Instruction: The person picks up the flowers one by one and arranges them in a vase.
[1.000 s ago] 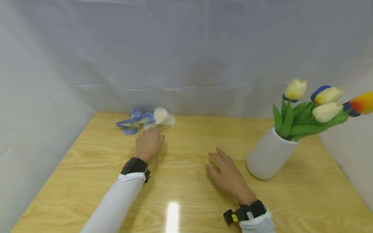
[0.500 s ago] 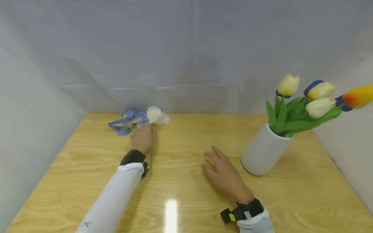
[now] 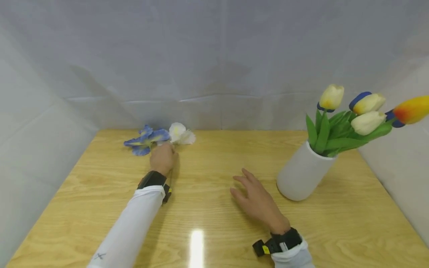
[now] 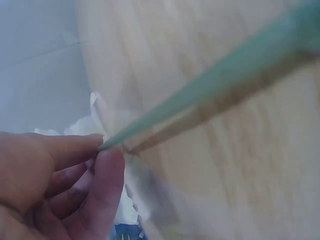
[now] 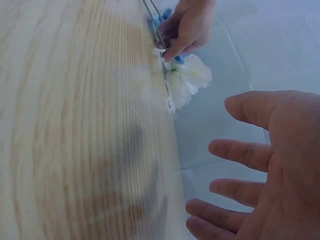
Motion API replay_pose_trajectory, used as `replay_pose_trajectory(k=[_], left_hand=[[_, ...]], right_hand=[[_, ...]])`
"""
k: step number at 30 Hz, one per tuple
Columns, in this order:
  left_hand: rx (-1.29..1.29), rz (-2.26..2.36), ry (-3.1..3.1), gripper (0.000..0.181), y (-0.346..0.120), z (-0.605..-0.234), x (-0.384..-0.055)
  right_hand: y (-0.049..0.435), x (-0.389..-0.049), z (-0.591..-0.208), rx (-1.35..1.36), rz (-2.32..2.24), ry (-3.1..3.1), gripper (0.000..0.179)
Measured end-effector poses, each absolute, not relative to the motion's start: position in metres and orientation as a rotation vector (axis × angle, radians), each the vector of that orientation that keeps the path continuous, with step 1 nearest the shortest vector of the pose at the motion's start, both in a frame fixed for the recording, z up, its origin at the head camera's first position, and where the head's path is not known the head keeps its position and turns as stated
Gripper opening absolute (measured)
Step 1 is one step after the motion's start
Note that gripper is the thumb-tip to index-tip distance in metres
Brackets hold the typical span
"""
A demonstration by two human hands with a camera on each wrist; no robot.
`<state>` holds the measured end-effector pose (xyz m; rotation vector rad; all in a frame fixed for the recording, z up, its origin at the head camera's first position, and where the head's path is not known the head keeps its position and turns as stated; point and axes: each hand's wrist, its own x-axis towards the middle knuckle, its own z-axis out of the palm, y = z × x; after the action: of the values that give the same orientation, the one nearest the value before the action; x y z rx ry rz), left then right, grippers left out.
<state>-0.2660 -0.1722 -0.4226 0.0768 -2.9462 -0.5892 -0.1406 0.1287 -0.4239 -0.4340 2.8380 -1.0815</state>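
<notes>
In the head view my left hand (image 3: 162, 159) is at the back left of the table, pinching the thin green stem (image 4: 200, 95) of a white artificial flower (image 3: 180, 133) just below its bloom. Up close, the left wrist view has thumb and fingertip meeting on that stem. A blue iris-like flower (image 3: 145, 140) lies on the table right beside this hand. My right hand (image 3: 256, 199), fingers spread and relaxed, hovers over the middle of the table and holds nothing; the right wrist view (image 5: 280, 165) shows its bare palm side.
A white vase (image 3: 303, 173) leans on the table at the right. Several cream tulips (image 3: 331, 97) and an orange-yellow tulip (image 3: 411, 110) stand in it with green leaves. Pale cloth (image 3: 221, 56) hangs behind the wooden table (image 3: 214, 167).
The head view has turned slightly, so everything sits a little further left in it. Left hand and flowers keep nearly the same place on the table; the right hand stays spread.
</notes>
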Motion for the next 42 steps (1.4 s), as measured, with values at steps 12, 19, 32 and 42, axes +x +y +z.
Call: replay_pose_trajectory(k=[12, 19, 32, 42], left_hand=[[-0.123, -0.779, -2.83, 0.018, -0.157, -0.408, -0.249], [-0.154, -1.249, -2.753, 0.019, -0.139, -0.394, -0.233], [-0.228, -1.659, -2.609, 0.019, -0.106, -0.365, -0.203], [-0.325, -1.589, -2.579, 0.013, -0.089, -0.364, -0.185]], right_hand=[[0.133, -0.141, -0.427, -0.414, -1.102, 2.854, 0.048], [0.132, -0.143, -0.428, -0.398, -1.135, 2.875, 0.048], [0.129, -0.142, -0.424, -0.361, -1.239, 2.843, 0.048], [0.125, -0.142, -0.421, -0.362, -1.407, 2.809, 0.042]])
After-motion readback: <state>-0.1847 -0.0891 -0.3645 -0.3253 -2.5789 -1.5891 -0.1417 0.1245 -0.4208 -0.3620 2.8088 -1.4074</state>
